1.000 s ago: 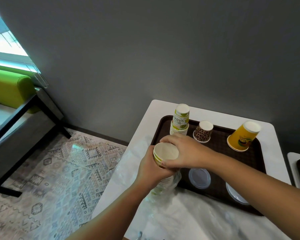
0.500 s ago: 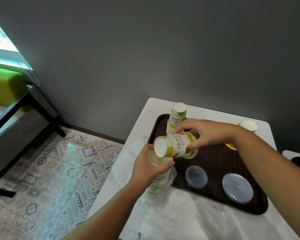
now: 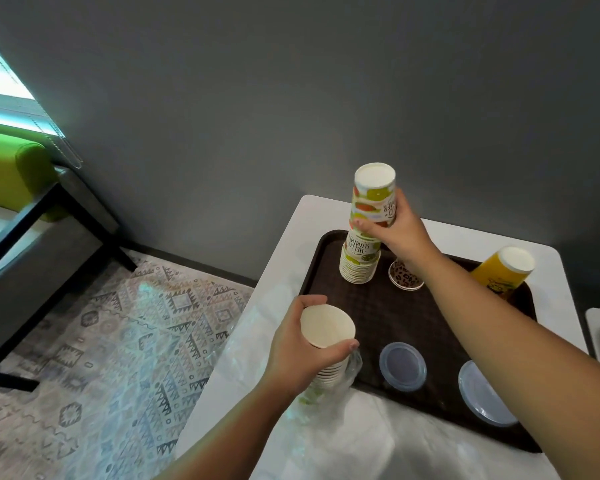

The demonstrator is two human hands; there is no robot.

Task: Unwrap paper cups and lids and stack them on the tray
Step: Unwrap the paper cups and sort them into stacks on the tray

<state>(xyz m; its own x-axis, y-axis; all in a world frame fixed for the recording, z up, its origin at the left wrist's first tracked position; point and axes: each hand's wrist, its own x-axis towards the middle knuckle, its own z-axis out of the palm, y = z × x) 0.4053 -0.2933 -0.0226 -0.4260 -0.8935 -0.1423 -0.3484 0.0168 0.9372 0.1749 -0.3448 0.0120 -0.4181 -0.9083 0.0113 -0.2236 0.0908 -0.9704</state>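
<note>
Right hand [image 3: 394, 233] grips an upturned paper cup [image 3: 373, 195] by its wall, over the stack [image 3: 359, 261] at the tray's [image 3: 430, 317] far left. Left hand [image 3: 303, 344] wraps the bagged cups [image 3: 326, 336] off the tray's near-left edge. Cups judged light, crushable; hold mid-wall, gently.

Left hand [image 3: 302, 344]; right hand [image 3: 392, 230]; both gripping
</note>
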